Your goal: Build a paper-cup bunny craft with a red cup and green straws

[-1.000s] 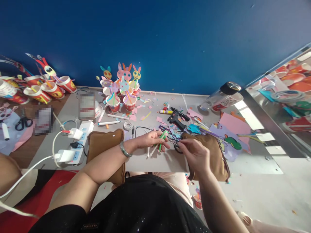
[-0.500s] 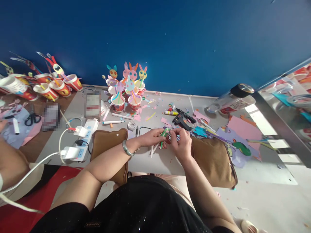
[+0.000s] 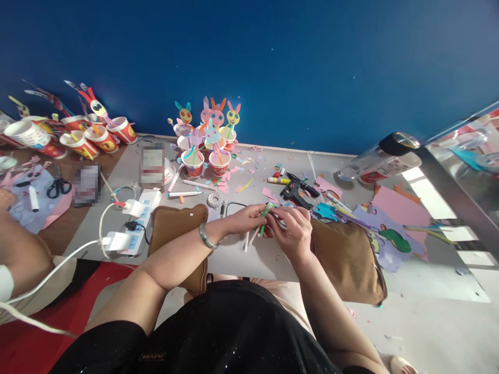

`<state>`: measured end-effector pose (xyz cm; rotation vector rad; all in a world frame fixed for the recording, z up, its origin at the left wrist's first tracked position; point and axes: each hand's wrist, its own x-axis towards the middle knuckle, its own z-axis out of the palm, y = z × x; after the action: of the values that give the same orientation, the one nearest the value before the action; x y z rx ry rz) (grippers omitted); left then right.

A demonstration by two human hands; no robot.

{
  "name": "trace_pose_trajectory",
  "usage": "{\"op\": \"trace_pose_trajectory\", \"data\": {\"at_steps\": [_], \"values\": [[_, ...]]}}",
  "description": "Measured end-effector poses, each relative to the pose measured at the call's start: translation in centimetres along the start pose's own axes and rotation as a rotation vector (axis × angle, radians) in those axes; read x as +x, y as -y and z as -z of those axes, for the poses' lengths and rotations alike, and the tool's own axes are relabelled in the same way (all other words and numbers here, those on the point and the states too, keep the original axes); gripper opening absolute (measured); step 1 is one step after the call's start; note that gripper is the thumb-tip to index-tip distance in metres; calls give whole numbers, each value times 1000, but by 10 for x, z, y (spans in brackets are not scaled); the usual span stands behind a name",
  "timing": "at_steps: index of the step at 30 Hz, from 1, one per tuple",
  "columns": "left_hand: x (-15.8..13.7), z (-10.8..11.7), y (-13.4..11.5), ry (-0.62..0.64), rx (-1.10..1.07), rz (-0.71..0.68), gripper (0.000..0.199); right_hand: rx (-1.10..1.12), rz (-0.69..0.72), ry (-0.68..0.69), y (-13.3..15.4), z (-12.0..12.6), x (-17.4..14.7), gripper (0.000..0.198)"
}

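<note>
Over the front of the grey table, my left hand is closed around a narrow green strip; whether it is paper or a straw I cannot tell. My right hand meets it from the right with bent fingers pinched together at the strip. What lies between those right fingertips is hidden. Thin white sticks show just below my left hand. A black glue gun rests beyond my right hand, beside a blue paper shape.
Paper cups with rabbit faces stand by the blue wall. Brown cushions flank my forearms. A power strip with cables and another person's arm are at left. At right are a clear bottle and coloured paper.
The whole view has shifted slightly, so things sit a little further right. My right fingers have moved to lie flatter over the green strip; my left hand keeps its hold.
</note>
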<state>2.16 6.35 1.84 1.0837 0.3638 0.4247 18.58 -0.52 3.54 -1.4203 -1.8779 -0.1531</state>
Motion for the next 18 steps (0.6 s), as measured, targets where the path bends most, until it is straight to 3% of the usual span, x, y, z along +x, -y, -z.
{"op": "trace_pose_trajectory", "data": {"at_steps": [11,18], "values": [[0,2,-4,-6,36,-24,59,-120,88,118,-10,-7,7,13],[0,2,-5,17,24,-29,53,-51,51,24,-11,-13,4,12]]}}
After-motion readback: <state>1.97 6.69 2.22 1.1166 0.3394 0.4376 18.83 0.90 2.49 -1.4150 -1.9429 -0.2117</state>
